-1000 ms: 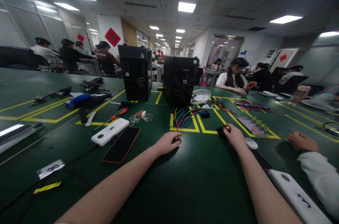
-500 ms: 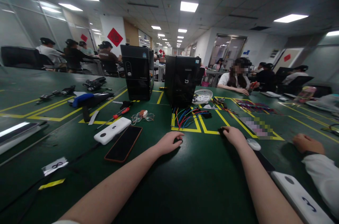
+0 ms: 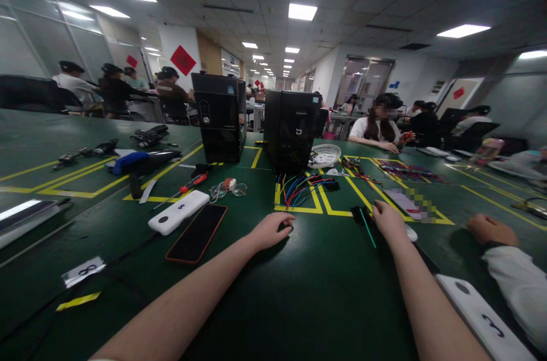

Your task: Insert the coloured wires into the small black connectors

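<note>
My left hand rests on the green table, fingers loosely bent and the thumb apart, holding nothing. Just beyond it lies a bundle of red, blue and green wires inside a yellow taped box. My right hand lies farther right, its fingers mostly turned from view. Beside those fingers is a small black piece with a thin green strip across it. Whether my fingertips touch the black piece, I cannot tell. Partly behind my right wrist is a white mouse.
Two black computer cases stand ahead, with a white basket to their right. Left are a phone, a white power bank-like device, glasses and a red screwdriver. A neighbour's hand rests at right.
My right hand has shifted right, away from the black piece's left end. The green strip now shows there. My left hand keeps its place; the view has turned slightly.
</note>
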A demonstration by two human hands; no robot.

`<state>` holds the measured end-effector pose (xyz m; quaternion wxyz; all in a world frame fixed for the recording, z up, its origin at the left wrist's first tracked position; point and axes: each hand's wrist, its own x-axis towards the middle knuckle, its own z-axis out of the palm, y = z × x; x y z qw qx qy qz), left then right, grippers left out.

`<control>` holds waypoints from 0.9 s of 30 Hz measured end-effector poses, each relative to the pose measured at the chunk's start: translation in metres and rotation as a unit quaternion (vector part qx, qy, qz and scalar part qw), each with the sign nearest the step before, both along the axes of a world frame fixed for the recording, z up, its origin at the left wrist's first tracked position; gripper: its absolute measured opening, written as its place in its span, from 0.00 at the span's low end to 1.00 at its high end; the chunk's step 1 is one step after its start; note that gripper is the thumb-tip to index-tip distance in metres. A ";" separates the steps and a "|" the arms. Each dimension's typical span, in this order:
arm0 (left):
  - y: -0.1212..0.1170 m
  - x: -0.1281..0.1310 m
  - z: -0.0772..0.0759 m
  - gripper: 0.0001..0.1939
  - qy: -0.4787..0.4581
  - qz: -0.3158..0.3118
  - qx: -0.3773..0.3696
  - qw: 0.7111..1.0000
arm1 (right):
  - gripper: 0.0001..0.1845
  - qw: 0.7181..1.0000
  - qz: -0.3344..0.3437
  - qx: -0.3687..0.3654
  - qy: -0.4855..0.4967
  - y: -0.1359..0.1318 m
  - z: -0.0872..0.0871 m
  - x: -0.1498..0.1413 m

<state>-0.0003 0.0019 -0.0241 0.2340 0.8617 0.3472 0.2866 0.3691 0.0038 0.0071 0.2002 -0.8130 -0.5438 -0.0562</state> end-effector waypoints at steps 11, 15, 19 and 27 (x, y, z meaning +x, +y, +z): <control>0.000 -0.003 0.000 0.12 0.007 -0.015 0.027 0.999 | 0.21 0.997 -0.001 -0.065 -0.043 0.003 -0.002 -0.012; 0.000 -0.002 0.003 0.11 0.012 -0.017 0.033 0.999 | 0.22 0.995 -0.002 -0.078 -0.060 0.005 -0.001 -0.012; -0.001 -0.001 0.005 0.11 0.020 -0.017 0.025 0.999 | 0.21 0.996 0.014 -0.067 -0.064 0.010 -0.001 -0.008; 0.000 -0.001 0.003 0.10 0.014 -0.018 0.027 0.999 | 0.18 0.988 0.071 -0.099 -0.092 0.015 0.001 -0.004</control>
